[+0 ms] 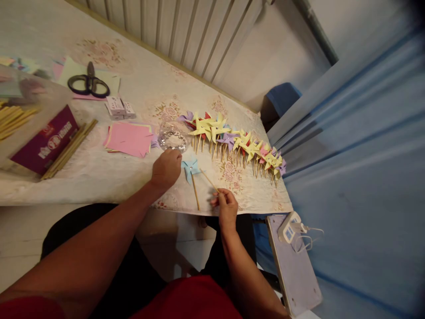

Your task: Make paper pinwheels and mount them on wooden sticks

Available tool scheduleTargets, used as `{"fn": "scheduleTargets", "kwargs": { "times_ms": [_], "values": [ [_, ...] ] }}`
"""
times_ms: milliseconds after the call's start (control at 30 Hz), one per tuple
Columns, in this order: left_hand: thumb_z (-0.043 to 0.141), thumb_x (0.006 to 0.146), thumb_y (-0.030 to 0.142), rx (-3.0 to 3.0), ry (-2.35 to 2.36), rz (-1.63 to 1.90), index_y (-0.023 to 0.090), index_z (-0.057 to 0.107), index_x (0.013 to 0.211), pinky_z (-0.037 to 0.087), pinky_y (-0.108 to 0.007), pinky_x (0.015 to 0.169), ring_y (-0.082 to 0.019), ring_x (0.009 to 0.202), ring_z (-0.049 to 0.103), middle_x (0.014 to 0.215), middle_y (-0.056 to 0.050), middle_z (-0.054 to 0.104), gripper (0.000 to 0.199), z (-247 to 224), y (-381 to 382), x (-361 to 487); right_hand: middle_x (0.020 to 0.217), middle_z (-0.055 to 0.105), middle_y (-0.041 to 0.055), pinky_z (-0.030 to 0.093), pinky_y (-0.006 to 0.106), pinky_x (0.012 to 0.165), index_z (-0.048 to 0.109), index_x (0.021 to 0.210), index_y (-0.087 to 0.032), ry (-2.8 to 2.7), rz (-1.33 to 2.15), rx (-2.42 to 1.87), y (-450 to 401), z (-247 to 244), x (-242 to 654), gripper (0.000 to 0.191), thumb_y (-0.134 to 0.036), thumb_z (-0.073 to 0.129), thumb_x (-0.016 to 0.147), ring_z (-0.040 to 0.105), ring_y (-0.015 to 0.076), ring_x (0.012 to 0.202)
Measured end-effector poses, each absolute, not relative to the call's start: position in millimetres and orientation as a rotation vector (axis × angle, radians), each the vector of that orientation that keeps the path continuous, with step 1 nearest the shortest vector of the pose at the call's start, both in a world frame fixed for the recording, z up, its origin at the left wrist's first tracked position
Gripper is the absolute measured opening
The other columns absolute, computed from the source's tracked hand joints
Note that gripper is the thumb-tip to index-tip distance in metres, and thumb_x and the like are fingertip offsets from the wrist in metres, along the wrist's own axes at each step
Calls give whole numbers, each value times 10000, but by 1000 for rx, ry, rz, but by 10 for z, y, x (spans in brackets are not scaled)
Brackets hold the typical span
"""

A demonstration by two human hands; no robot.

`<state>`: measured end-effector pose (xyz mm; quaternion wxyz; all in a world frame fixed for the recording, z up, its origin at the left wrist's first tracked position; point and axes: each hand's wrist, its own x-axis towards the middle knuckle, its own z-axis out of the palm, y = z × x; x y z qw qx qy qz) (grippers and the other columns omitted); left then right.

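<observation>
My left hand (167, 168) is at the near rim of a round clear dish (161, 142) that holds many small shiny metal pieces. Its fingers are curled together, and whatever they may hold is hidden. Pinched between the fingers of my right hand (227, 208) is a thin wooden stick (210, 180), tilted up and left. The stick's far end lies close to a light blue paper pinwheel (191, 169), which rests on the table on its own wooden stick, between my hands. I cannot tell whether the held stick touches the pinwheel.
Finished pinwheels (229, 141) lie in a long row at the right. Left of the dish are pink paper squares (130, 139), small boxes (116, 106), black-handled scissors (89, 84) and a box (46, 139) with sticks. A power strip (290, 227) sits on a stool (297, 279).
</observation>
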<state>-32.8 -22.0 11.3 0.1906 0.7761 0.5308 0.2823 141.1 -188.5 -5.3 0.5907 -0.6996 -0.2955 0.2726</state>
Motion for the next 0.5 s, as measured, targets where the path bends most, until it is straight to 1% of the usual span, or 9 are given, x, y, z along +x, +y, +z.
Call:
{"fn": "scheduleTargets", "kwargs": {
  "times_ms": [67, 133, 200, 233, 300, 400, 500],
  "values": [
    [404, 974, 234, 2265, 1394, 784, 166, 634, 938, 493, -358, 861, -242, 973, 617, 984, -115, 660, 242, 92, -403, -294, 781, 723, 20, 483, 259, 541, 646, 923, -176, -671, 520, -1641, -1775, -54, 1628, 271, -393, 623, 762, 587, 122, 550],
    [430, 970, 209, 2406, 1110, 678, 163, 634, 912, 493, -345, 851, -226, 939, 617, 949, -102, 652, 217, 24, -614, -231, 736, 697, 1, 462, 257, 546, 647, 902, -178, -664, 417, -1654, -1684, -79, 1816, 257, -373, 620, 737, 555, 117, 540],
    [470, 966, 198, 2489, 810, 601, 167, 640, 953, 490, -326, 857, -200, 930, 616, 998, -88, 649, 174, -54, -814, -152, 720, 684, -3, 445, 252, 540, 647, 900, -174, -656, 369, -1661, -1626, -125, 1952, 261, -368, 606, 730, 536, 114, 533],
    [468, 966, 182, 2510, 759, 588, 164, 643, 957, 487, -328, 860, -201, 945, 612, 998, -90, 643, 176, -87, -899, -113, 721, 682, -1, 438, 249, 534, 644, 902, -173, -650, 368, -1662, -1612, -153, 1999, 267, -370, 599, 728, 531, 112, 532],
    [500, 962, 203, 2572, 729, 533, 154, 650, 945, 483, -355, 855, -221, 951, 602, 997, -105, 635, 159, -128, -1024, -45, 738, 686, 4, 430, 243, 525, 636, 909, -176, -624, 387, -1660, -1612, -215, 2062, 281, -382, 583, 726, 526, 110, 533],
    [588, 930, 307, 2677, 787, 463, 152, 661, 913, 472, -413, 848, -269, 969, 584, 993, -127, 626, 171, -146, -1120, 12, 750, 694, 5, 418, 233, 512, 627, 913, -179, -590, 442, -1646, -1648, -301, 2116, 295, -391, 583, 712, 520, 104, 528],
    [586, 927, 356, 2708, 864, 477, 164, 660, 929, 459, -444, 855, -292, 995, 564, 1004, -134, 620, 207, -159, -1174, 22, 728, 694, -2, 400, 223, 499, 627, 904, -177, -577, 483, -1621, -1672, -362, 2156, 299, -385, 601, 691, 507, 97, 511]
  ]
}}
